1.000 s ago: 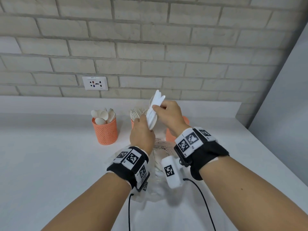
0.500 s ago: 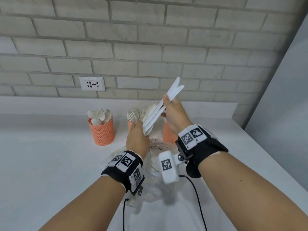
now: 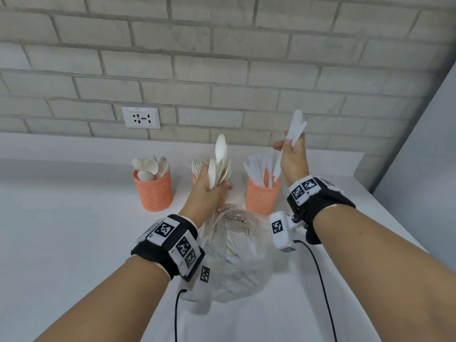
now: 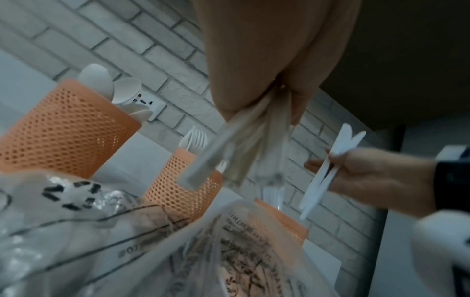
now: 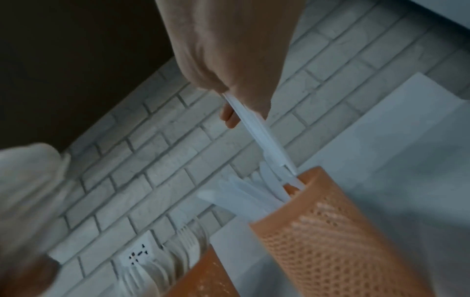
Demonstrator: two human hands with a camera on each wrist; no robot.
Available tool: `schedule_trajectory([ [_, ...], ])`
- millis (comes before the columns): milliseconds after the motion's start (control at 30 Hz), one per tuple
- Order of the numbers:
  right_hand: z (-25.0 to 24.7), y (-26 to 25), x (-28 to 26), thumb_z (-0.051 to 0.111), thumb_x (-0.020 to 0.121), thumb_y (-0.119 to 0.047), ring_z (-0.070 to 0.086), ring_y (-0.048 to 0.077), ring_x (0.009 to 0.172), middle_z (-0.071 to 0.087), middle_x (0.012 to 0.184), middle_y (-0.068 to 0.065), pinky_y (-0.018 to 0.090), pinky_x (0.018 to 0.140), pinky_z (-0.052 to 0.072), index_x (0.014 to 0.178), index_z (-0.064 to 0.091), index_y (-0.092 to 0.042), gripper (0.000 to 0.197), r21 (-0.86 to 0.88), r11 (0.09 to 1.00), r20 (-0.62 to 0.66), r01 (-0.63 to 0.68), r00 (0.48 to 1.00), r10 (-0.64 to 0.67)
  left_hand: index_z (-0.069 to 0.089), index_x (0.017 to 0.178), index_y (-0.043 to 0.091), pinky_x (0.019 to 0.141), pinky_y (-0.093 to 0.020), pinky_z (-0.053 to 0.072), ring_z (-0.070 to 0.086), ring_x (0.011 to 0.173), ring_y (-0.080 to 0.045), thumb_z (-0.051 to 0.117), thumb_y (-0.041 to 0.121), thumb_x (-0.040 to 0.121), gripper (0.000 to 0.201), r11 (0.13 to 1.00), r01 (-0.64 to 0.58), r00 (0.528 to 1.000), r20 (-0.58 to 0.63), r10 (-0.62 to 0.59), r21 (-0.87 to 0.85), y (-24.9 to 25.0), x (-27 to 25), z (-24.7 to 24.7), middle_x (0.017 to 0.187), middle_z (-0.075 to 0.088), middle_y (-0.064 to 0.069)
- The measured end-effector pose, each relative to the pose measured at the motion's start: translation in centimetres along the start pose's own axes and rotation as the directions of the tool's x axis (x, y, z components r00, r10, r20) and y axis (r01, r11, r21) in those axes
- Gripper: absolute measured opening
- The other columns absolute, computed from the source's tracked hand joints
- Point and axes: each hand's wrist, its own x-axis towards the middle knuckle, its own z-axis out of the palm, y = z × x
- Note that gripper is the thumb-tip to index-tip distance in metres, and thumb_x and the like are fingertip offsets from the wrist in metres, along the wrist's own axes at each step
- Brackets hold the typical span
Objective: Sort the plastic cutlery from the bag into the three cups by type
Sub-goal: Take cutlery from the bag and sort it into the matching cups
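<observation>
My left hand (image 3: 217,187) grips a bunch of white spoons (image 3: 220,159), bowls up, in front of the middle cup. My right hand (image 3: 288,144) pinches a few white knives (image 3: 295,129) above the right orange cup (image 3: 260,196). The knives (image 5: 259,136) slant down, and their lower ends reach that cup's rim (image 5: 309,176) among other knives. The left orange cup (image 3: 154,191) holds spoons. The middle cup (image 4: 183,188) holds forks (image 4: 194,138) and is mostly hidden behind my left hand in the head view. The clear bag (image 3: 237,255) with more cutlery lies between my wrists.
The cups stand in a row on a white counter (image 3: 61,243) near a brick wall with a socket (image 3: 141,117). A grey panel (image 3: 419,144) closes off the right side. Cables (image 3: 318,280) trail from the wrist cameras toward me.
Both hands held one bundle together. My right hand has drawn the knives out of it and moved right, over the knife cup. My left hand keeps the spoons.
</observation>
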Motion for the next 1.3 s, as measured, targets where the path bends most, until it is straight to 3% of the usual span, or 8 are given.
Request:
schedule_trajectory([
  [133,0.6,2.9,0.0,0.028,0.101,-0.014,0.054,0.016,0.097,0.057,0.101,0.005,0.028,0.087,0.041,0.131,0.037,-0.009,0.031,-0.108,0.99,0.098,-0.088,0.99,0.099,0.046,0.123,0.003,0.043,-0.022,0.036,0.038,0.044,-0.01,0.049,0.007,0.094,0.029,0.954,0.136,0.988,0.112,-0.11,-0.266,0.0,0.5,-0.6,0.085,0.062,-0.01],
  [300,1.2,5.5,0.4,0.037,0.099,-0.018,0.054,0.023,0.096,0.056,0.102,0.008,0.036,0.09,0.044,0.112,0.051,-0.006,0.023,-0.32,0.941,0.207,-0.106,0.962,0.178,0.072,0.084,0.013,0.043,-0.021,0.036,0.039,0.042,-0.009,0.047,0.01,0.095,0.027,0.892,0.197,0.964,0.245,-0.102,-0.406,-0.1,0.9,-1.5,0.106,0.04,-0.017],
  [533,1.2,5.1,0.5,0.043,0.096,-0.013,0.048,0.018,0.091,0.053,0.102,0.011,0.024,0.08,0.035,0.113,0.055,-0.003,0.023,-0.451,0.892,0.239,0.014,0.965,0.105,0.04,0.132,-0.003,0.042,-0.022,0.042,0.046,0.041,-0.01,0.047,0.004,0.093,0.04,0.884,0.188,0.971,0.214,-0.102,-0.429,-0.4,1.4,-1.4,0.101,0.071,-0.005],
  [667,1.5,3.0,-0.1,0.056,0.089,-0.008,0.047,0.024,0.112,0.046,0.125,0.016,0.025,0.096,0.034,0.128,0.046,-0.003,0.041,-0.45,0.874,0.165,0.181,0.979,-0.118,0.074,0.094,0.014,0.049,-0.022,0.043,0.049,0.045,-0.01,0.051,0.012,0.093,0.023,0.887,0.216,0.966,0.225,-0.131,-0.409,-0.6,1.5,-1.4,0.095,0.058,-0.017],
  [867,3.9,-2.0,-3.4,0.059,0.086,-0.006,0.049,0.015,0.089,0.052,0.102,0.008,0.011,0.078,0.038,0.105,0.059,-0.001,0.02,-0.255,0.878,0.178,0.405,0.912,-0.369,0.052,0.121,-0.007,0.052,-0.017,0.051,0.061,0.055,-0.007,0.052,0.013,0.093,0.034,0.85,0.227,0.974,0.134,-0.184,-0.476,-0.5,1.9,-1.0,0.072,0.067,-0.002],
  [1033,5.6,-2.8,-6.9,0.06,0.089,-0.025,0.056,0.012,0.082,0.056,0.096,0.005,0.016,0.079,0.049,0.105,0.063,-0.007,0.024,-0.268,0.956,0.528,0.122,0.848,0.04,0.062,0.102,0.007,0.06,-0.021,0.057,0.068,0.064,-0.009,0.047,0.006,0.095,0.017,0.846,0.248,0.966,0.183,-0.18,-0.472,0.5,1.5,-1.2,0.075,0.071,-0.002],
  [1100,5.8,-2.7,-7.8,0.06,0.089,-0.027,0.062,0.02,0.083,0.059,0.089,0.008,0.037,0.076,0.057,0.107,0.063,-0.009,0.025,-0.212,0.975,0.549,-0.061,0.818,0.171,0.059,0.106,0.005,0.063,-0.028,0.059,0.069,0.067,-0.014,0.045,-0.004,0.093,0.021,0.854,0.251,0.962,0.22,-0.165,-0.456,0.8,1.2,-1.4,0.079,0.069,-0.006],
  [1300,6.3,-2.6,-8.7,0.05,0.096,-0.027,0.068,0.023,0.081,0.068,0.102,0.014,0.03,0.061,0.054,0.113,0.06,-0.011,0.026,-0.017,0.936,0.57,-0.351,0.766,0.298,0.058,0.11,0.002,0.074,-0.033,0.058,0.069,0.073,-0.022,0.046,0.002,0.094,0.02,0.802,0.339,0.931,0.301,-0.208,-0.492,0.5,0.6,-2.6,0.085,0.068,-0.015],
])
